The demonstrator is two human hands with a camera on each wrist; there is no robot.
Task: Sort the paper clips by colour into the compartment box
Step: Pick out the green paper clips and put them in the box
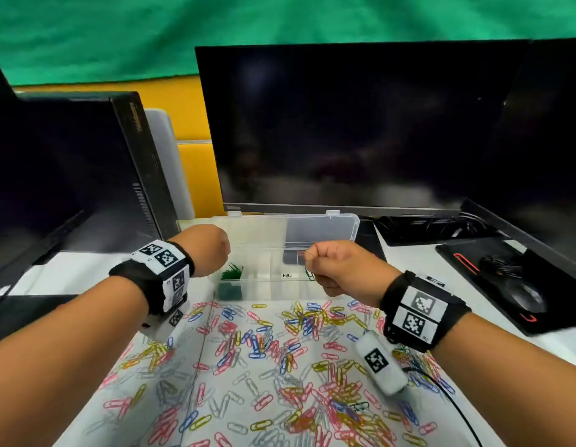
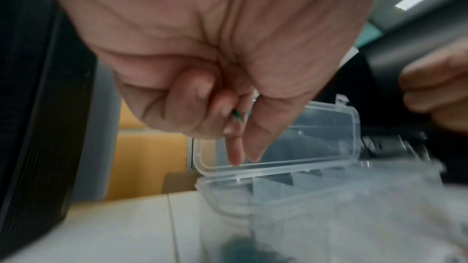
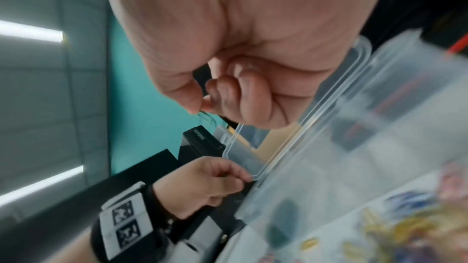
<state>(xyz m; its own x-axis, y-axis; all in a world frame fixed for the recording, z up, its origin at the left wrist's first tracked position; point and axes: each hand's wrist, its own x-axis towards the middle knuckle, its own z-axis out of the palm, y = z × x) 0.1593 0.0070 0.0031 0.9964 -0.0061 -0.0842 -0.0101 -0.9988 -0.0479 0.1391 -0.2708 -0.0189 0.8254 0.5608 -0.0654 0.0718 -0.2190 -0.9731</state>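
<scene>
Head view: both fists over the compartment box [image 1: 351, 224], green round under way.
Left hand [image 1: 209, 250]: curled on a green clip [image 2: 237, 115], above the green pile [image 1: 231, 273].
Right hand [image 1: 341, 269]: pinching another green clip [image 1: 309, 275], further right.
Next: carry it left, release over green.
Loose clips [image 1: 280, 356]: near side, many unsorted.

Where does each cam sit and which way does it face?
Head: on the head, looking forward and down at the scattered coloured paper clips; shows both forearms.
Left wrist: under the left hand, facing the clear plastic compartment box; fingers pinch a green clip.
Right wrist: under the right hand, looking left across the box; the left hand shows too.
Shared: the box, in all three views.
</scene>
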